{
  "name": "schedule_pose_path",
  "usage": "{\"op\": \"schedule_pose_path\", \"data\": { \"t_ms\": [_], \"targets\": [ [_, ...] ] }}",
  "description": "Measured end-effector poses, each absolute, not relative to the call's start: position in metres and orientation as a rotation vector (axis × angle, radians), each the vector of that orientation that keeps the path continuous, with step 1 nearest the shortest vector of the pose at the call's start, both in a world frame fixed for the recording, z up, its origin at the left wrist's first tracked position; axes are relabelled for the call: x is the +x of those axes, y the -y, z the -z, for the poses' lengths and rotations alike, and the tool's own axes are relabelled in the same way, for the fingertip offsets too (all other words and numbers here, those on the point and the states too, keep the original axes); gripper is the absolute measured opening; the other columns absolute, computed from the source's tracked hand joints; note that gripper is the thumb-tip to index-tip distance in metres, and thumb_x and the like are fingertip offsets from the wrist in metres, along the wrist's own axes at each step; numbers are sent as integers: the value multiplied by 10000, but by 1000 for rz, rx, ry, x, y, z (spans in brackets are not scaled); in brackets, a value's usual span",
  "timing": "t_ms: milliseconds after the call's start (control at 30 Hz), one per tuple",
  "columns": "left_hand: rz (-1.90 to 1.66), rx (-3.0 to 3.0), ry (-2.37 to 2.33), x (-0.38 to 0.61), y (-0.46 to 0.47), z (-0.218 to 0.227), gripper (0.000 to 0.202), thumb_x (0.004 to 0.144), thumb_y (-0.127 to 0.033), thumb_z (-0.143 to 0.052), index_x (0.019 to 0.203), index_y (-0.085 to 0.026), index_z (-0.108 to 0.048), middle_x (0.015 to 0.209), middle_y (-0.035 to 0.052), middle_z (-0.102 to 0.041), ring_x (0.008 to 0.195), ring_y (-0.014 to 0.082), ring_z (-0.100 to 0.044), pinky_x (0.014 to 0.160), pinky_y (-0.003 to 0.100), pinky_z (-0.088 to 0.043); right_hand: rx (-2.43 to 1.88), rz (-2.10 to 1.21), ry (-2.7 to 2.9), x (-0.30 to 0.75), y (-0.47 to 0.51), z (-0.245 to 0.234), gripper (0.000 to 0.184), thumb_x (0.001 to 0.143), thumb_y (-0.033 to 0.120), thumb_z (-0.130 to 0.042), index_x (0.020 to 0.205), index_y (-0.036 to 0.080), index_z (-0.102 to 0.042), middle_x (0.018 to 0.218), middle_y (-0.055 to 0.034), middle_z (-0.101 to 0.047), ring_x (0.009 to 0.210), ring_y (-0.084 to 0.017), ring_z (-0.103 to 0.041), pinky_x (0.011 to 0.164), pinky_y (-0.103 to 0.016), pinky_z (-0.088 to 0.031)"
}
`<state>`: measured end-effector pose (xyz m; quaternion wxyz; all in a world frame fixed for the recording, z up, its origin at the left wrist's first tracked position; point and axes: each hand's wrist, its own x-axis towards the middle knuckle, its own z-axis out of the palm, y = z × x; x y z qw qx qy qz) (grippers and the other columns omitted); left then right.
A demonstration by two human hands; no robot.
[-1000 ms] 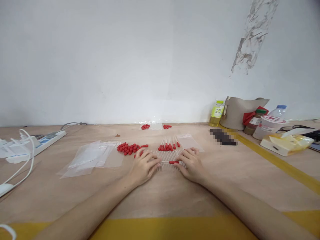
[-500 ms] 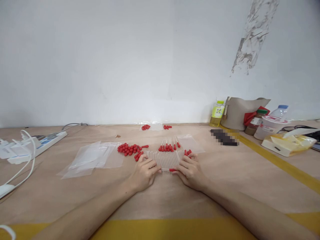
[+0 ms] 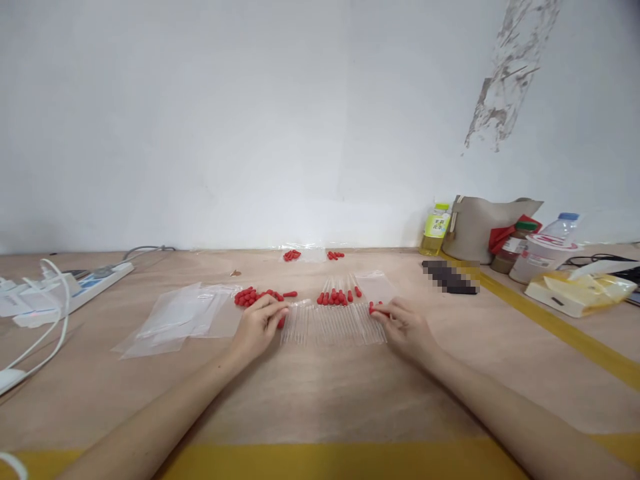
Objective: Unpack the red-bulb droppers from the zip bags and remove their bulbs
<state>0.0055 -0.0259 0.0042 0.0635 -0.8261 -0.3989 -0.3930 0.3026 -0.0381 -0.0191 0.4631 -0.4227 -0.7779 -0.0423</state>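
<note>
A row of clear thin tubes [image 3: 333, 323] lies side by side on the table between my hands. My left hand [image 3: 257, 327] is at the row's left end, thumb and fingers pinched together beside a red rubber bulb [image 3: 281, 323]; what they hold is hidden. At the other end, my right hand [image 3: 410, 327] pinches a red rubber bulb at its fingertips, with more red bulbs [image 3: 373, 307] there. Behind the row lie several droppers [image 3: 337, 295], clear tubes with red bulbs facing me. A pile of loose red bulbs [image 3: 250, 297] sits beyond my left hand, which partly covers it.
Clear plastic bags [image 3: 175, 317] are stacked at left, another bag [image 3: 377, 287] behind the tubes. Small red clusters [image 3: 291, 255] lie by the wall. A power strip [image 3: 95, 291] with cables stands far left. At right are a drink bottle [image 3: 436, 230], a dark pixelated object [image 3: 447, 277] and a tissue pack [image 3: 575, 290].
Both hands have moved apart to the ends of the tube row, uncovering more tubes. The tube with a red bulb that lay between my hands at the front no longer shows there.
</note>
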Motion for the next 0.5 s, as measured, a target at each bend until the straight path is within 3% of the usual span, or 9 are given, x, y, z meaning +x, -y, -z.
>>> {"op": "schedule_pose_path", "data": {
  "t_ms": [233,333,500],
  "targets": [
    [1142,-2423,1218,9,12,9,277,865,-196,-373,1063,-185,-567,816,37,-539,729,131,-539,655,247,-459,-1382,-234,1621,321,11,18,285,750,274,-462,939,147,-633,795,-64,-586,696,-153,-555,638,-271,-440],
    [1119,-2396,1076,13,10,14,232,859,-181,-383,976,-186,-584,816,30,-566,750,125,-561,672,231,-461,-1506,-332,1543,327,6,20,305,691,297,-518,927,125,-607,728,-43,-613,596,-130,-534,566,-245,-420],
    [977,-2419,957,14,12,13,186,835,-156,-421,830,-181,-606,778,25,-594,668,105,-568,581,196,-448,-1518,-347,1570,328,2,24,231,682,369,-556,783,167,-608,693,-19,-628,553,-120,-514,519,-227,-385]
  ]
}}
